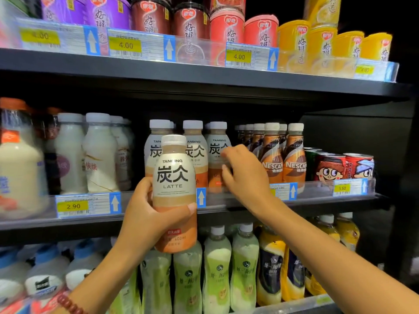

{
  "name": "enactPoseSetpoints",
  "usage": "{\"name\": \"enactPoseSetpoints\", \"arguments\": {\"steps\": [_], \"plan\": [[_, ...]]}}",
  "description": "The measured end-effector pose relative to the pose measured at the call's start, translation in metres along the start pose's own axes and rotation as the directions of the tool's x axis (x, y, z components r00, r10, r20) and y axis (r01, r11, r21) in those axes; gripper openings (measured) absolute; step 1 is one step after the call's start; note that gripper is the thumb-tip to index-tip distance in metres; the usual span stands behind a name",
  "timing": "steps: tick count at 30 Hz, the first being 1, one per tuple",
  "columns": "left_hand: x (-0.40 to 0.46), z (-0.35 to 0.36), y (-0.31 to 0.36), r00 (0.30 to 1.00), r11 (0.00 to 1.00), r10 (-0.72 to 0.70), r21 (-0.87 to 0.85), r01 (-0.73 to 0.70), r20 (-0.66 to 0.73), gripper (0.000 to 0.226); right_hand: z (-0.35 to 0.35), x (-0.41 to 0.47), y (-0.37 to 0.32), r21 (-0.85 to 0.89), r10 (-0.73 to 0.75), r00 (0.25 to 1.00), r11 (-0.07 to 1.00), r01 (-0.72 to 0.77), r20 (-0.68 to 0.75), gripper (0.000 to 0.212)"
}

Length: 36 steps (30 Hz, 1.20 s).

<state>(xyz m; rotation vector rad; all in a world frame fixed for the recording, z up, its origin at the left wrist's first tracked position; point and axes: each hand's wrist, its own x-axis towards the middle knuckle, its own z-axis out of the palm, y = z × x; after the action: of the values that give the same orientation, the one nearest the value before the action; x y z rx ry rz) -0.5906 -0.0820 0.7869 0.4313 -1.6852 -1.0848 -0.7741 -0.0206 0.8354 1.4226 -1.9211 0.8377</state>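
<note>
The latte bottle [173,175] stands upright in the left hand [145,216], lifted off the shelf and held in front of the middle shelf's row. Its white cap is on and its label faces the camera. The left hand grips the lower half: the thumb lies up the bottle's left side, and the fingers wrap round behind, with one fingertip showing at the right edge.

Just to the right of it and a little higher, the right hand [246,175] reaches into the same row. Its thumb and curved fingers lie at the right side of a matching shelf bottle [216,152] — whether they have closed on it or only touch it cannot be told. Two more matching bottles [196,146] stand between the hands, partly hidden behind the held one.

Beyond the right hand stand the brown Nescafé bottles [293,159], then the red cartoon cans [331,166], all behind the clear price rail [317,191] of the middle shelf. To the left of the left hand are white milk bottles [99,155].

Below both forearms, the lower shelf holds pale green bottles [216,268], with yellow bottles [271,268] under the right arm. Above the hands, the upper shelf carries purple, red and yellow cups [226,28] — price tags run along its edge. A bead bracelet [68,304] circles the left wrist.
</note>
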Motion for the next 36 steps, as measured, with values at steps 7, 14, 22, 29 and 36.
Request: {"name": "enactPoseSetpoints", "arguments": {"steps": [7, 14, 22, 29, 36], "plan": [[-0.001, 0.001, 0.001, 1.000, 1.000, -0.003, 0.009, 0.003, -0.017, 0.077, 0.007, 0.006, -0.004, -0.003, -0.060, 0.971, 0.998, 0.062, 0.233, 0.035], [-0.002, 0.002, 0.002, 1.000, 1.000, -0.003, 0.013, 0.003, -0.008, 0.079, 0.010, 0.014, -0.002, -0.015, -0.006, 0.961, 1.000, 0.010, 0.275, 0.027], [-0.002, 0.003, 0.001, 1.000, 1.000, 0.008, -0.004, -0.008, -0.011, 0.079, 0.015, 0.017, 0.001, -0.033, 0.022, 0.948, 0.999, -0.012, 0.318, 0.030], [-0.007, 0.005, 0.009, 0.998, 0.997, 0.064, 0.049, -0.063, -0.028, 0.073, -0.007, -0.002, -0.009, 0.192, -0.047, 0.998, 0.981, 0.038, 0.043, 0.027], [0.001, 0.034, 0.045, 0.969, 0.950, 0.249, 0.197, -0.241, -0.012, 0.062, -0.061, -0.026, -0.043, 0.700, -0.020, 0.995, 0.712, -0.054, 0.097, 0.042]]}}
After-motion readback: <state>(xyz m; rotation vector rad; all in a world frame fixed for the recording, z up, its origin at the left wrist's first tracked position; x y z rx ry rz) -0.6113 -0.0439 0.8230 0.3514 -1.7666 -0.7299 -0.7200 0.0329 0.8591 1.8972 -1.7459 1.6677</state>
